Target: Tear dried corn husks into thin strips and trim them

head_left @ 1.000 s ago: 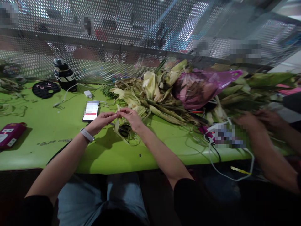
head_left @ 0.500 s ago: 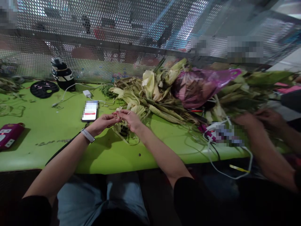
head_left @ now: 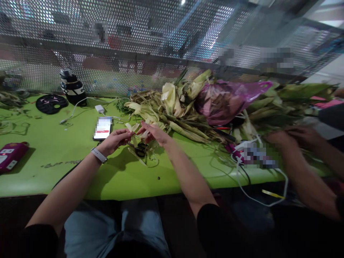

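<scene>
Far left, a magenta power strip (head_left: pixel 13 156) is lying on the green counter (head_left: pixel 72 179), no label readable; a dark scrawl (head_left: pixel 57 164) is running across the counter, illegible. A black bottle (head_left: pixel 73 89) is standing behind, its pale marking too small to read. A phone (head_left: pixel 102 129) is glowing, screen partly masked, no words legible. Left hand (head_left: pixel 116 139) is pinching a pale husk strip (head_left: pixel 132 127), just right of the phone; right hand (head_left: pixel 157 135) is arching beside it, and whether it is gripping, can't tell. Step is looking like finger-working the strip; next move is probably calling for a steady left pinch and right fingertips closing on it. Farther right, husks (head_left: pixel 188 130) and a pink bag (head_left: pixel 219 104) are lying piled, no brand showing.
</scene>
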Tool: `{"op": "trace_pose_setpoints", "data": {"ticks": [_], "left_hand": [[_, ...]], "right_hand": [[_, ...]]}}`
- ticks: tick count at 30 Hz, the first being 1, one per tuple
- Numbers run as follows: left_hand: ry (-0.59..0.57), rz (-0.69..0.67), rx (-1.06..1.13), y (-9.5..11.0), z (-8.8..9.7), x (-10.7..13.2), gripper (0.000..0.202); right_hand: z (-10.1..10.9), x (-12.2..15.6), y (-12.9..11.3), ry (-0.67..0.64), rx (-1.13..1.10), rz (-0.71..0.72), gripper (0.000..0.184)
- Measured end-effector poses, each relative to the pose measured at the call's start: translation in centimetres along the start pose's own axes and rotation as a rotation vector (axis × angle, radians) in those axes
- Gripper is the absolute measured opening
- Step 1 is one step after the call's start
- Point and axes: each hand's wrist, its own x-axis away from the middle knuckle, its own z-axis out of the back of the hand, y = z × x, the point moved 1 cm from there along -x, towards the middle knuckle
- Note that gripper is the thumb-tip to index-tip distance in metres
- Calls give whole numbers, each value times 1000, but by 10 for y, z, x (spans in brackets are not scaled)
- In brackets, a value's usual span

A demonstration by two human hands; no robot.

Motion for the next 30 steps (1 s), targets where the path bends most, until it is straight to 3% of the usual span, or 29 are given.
{"op": "trace_pose_setpoints", "data": {"ticks": [3, 7, 12, 18, 25, 30], "left_hand": [[32, 15, 49, 0, 2, -2, 27], [19, -3, -39, 1, -2, 0, 29], [2, 9, -198, -1, -3, 0, 30], [-10, -6, -235, -3, -3, -1, 31], [-35, -11, -223, -6, -3, -2, 31], [0, -9, -135, -5, 2, -3, 31]], "right_hand": [[5, 7, -5, -201, 94, -25, 43], [4, 11, -9, -248, 80, 54, 34], [4, 6, -5, -121, -76, 106, 36], [-4, -1, 0, 110, -203, 200, 35], [-9, -6, 3, 216, -263, 212, 35], [1, -7, 2, 260, -250, 206, 34]]}}
